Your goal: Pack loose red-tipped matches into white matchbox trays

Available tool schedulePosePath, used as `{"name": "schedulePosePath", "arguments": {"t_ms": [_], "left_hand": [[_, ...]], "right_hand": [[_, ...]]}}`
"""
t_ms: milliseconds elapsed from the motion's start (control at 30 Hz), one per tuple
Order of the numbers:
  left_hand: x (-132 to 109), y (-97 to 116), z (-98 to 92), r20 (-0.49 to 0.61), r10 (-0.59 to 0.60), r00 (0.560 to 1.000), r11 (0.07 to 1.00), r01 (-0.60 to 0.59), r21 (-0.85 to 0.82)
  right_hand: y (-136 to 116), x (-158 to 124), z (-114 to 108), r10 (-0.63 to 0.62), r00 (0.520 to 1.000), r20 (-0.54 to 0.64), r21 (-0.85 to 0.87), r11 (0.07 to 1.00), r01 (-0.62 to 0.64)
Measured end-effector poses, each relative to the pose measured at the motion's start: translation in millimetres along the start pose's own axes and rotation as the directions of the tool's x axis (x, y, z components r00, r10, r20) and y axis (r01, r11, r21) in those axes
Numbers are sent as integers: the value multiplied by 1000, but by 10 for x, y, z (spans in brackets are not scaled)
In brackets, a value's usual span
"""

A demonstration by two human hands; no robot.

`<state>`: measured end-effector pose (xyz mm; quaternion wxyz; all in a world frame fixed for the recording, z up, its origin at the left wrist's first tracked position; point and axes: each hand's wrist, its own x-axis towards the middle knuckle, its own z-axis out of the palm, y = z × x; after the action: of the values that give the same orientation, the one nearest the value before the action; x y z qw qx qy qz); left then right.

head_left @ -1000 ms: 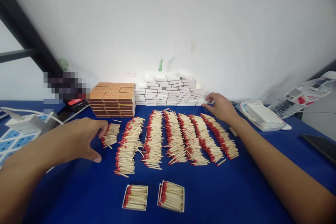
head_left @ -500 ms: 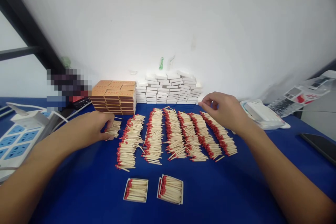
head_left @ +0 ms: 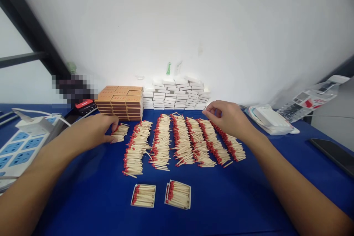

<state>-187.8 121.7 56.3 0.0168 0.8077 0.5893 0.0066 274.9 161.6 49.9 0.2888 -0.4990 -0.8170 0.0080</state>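
My left hand is curled around the red-headed ends of a small pile of matches, thumb and fingers on either side of it. My right hand hovers above the far ends of the rightmost match rows, thumb and forefinger tips close together in a loose pinch. Whether anything sits in that pinch cannot be made out. Several long rows of loose matches lie between the hands, heads mostly to the left. Nearer to me are a filled matchbox tray and two overlapping filled trays.
Stacked orange matchboxes and a pile of white trays line the wall. A power strip with cables lies left. On the right are a white packet, a plastic bag and a phone.
The view has shifted a little. My left hand stays at the small match pile, which now shows slightly more. My right hand has moved slightly left.
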Motion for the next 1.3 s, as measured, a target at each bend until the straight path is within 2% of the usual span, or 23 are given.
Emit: {"name": "schedulePosePath", "arguments": {"t_ms": [67, 133, 167, 233, 300, 400, 467, 533, 600, 700, 767, 833, 900, 933, 1000, 1067, 1200, 1233, 1300], "left_hand": [[-13, 22, -2, 11, 6, 1000, 1000, -6, -11], [-39, 84, -25, 25, 12, 1000, 1000, -12, -23], [-57, 130, -47, 24, 18, 1000, 999, -17, -30], [-101, 250, -109, -4, 40, 999, 998, -40, -46], [-154, 402, -184, -87, 108, 990, 992, -113, -63], [-243, 671, -267, -187, 233, 954, 960, -257, -111], [-304, 865, -277, -221, 308, 925, 921, -348, -173], [-360, 1053, -242, -243, 364, 899, 883, -417, -218], [-404, 1222, -170, -303, 432, 849, 835, -504, -220], [-448, 1414, -36, -479, 490, 728, 772, -618, -150], [-464, 1496, 37, -579, 545, 606, 737, -676, -14], [-472, 1542, 82, -630, 606, 486, 705, -695, 141], [-471, 1557, 104, -649, 651, 393, 678, -686, 264], [-468, 1556, 110, -647, 670, 364, 669, -674, 313], [-458, 1541, 121, -623, 707, 335, 652, -649, 392], [-449, 1524, 134, -590, 736, 331, 642, -616, 456], [-453, 1520, 146, -565, 769, 298, 620, -561, 548], [-464, 1512, 144, -567, 767, 300, 625, -551, 553], [-510, 1451, 144, -578, 743, 336, 656, -538, 530]], "right_hand": [[-135, -29, -61, 29, 997, 65, 109, 993, -36], [-347, -95, -148, 10, 971, 238, 263, 962, -74], [-478, -145, -193, -37, 933, 358, 329, 940, -89], [-765, -270, -261, -155, 823, 546, 390, 917, -86], [-1039, -415, -277, -231, 766, 600, 375, 927, -14], [-1324, -603, -205, -271, 715, 645, 303, 949, 86], [-1408, -672, -134, -270, 679, 683, 244, 960, 136], [-1424, -689, -79, -265, 668, 695, 213, 964, 161], [-1399, -664, -49, -271, 679, 683, 226, 962, 156], [-1336, -601, -30, -295, 716, 633, 286, 948, 139], [-1299, -566, -19, -317, 754, 575, 335, 932, 136], [-1275, -544, -6, -306, 807, 505, 367, 923, 121], [-1264, -530, 6, -267, 862, 430, 389, 917, 90], [-1264, -525, 12, -243, 886, 394, 404, 912, 70], [-1273, -518, 24, -204, 921, 331, 440, 897, 40], [-1292, -519, 38, -181, 943, 280, 465, 885, 32], [-1334, -542, 69, -186, 960, 211, 473, 879, 66], [-1338, -549, 75, -195, 959, 208, 481, 874, 74], [-1329, -561, 88, -200, 957, 210, 499, 864, 71]]}}
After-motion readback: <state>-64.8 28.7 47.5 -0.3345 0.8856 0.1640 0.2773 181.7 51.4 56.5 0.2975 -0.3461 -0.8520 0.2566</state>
